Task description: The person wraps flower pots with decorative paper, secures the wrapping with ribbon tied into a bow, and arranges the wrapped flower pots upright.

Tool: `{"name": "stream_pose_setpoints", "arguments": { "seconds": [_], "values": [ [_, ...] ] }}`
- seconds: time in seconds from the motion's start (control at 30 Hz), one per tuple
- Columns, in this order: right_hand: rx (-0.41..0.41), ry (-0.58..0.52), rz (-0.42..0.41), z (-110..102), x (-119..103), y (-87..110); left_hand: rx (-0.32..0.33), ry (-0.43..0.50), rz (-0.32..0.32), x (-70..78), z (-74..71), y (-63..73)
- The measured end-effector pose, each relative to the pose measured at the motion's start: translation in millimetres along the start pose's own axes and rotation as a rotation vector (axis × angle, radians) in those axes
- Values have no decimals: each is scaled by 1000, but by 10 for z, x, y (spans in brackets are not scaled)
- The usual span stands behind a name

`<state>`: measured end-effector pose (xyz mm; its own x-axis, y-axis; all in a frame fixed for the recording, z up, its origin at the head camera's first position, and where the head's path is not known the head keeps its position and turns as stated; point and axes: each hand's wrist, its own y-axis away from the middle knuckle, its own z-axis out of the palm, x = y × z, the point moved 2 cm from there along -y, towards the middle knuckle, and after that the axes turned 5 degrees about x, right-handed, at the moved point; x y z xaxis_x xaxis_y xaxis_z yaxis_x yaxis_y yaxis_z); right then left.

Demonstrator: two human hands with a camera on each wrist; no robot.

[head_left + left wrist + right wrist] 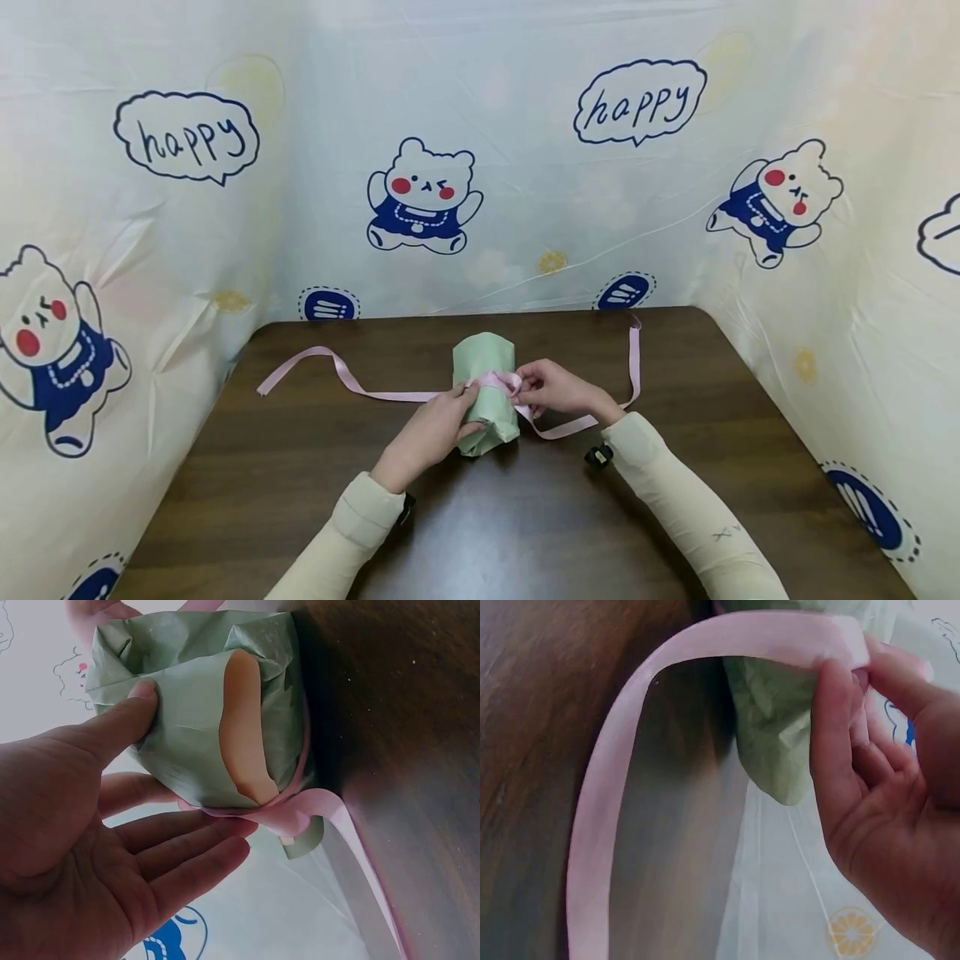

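A bundle wrapped in pale green paper (483, 354) lies in the middle of the table, a pink ribbon (390, 397) looped around its waist. My left hand (431, 429) holds the bundle from the left; in the left wrist view its thumb presses the folded near end of the paper (180, 742), the fingers lying along the side by the ribbon (349, 825). On the bundle's right side my right hand (558, 390) pinches the ribbon (780, 634) between thumb and fingers. An orange-brown strip (242, 727) shows at the paper's folded edge. Whatever is inside stays hidden.
One ribbon tail (281, 377) runs left across the dark wooden table (480, 533); the other tail (634, 358) curves right and up to the back edge. Printed cloth (525, 208) with bears hangs at the back and both sides.
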<state>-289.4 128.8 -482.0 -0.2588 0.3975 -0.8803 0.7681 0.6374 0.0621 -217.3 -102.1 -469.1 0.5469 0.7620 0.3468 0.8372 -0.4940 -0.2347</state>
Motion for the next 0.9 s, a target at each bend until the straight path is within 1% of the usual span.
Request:
{"name": "stream_pose_setpoints", "arguments": {
  "seconds": [0.13,0.27,0.37,0.47,0.6,0.77,0.9],
  "values": [
    [-15,41,-26,0,51,3,-9,3,6,8,-6,-8],
    [-3,97,-66,-1,73,20,-11,20,-1,19,-12,-21],
    [26,149,-80,19,96,31,-17,36,-4,28,-4,-29],
    [67,182,-76,64,113,38,-32,39,3,44,8,-33],
    [145,249,-76,139,66,55,-37,28,13,66,16,-43],
    [281,426,-87,190,-57,94,-27,16,12,78,4,-56],
    [386,522,-67,217,-118,97,-22,0,15,89,2,-58]
  ]
}}
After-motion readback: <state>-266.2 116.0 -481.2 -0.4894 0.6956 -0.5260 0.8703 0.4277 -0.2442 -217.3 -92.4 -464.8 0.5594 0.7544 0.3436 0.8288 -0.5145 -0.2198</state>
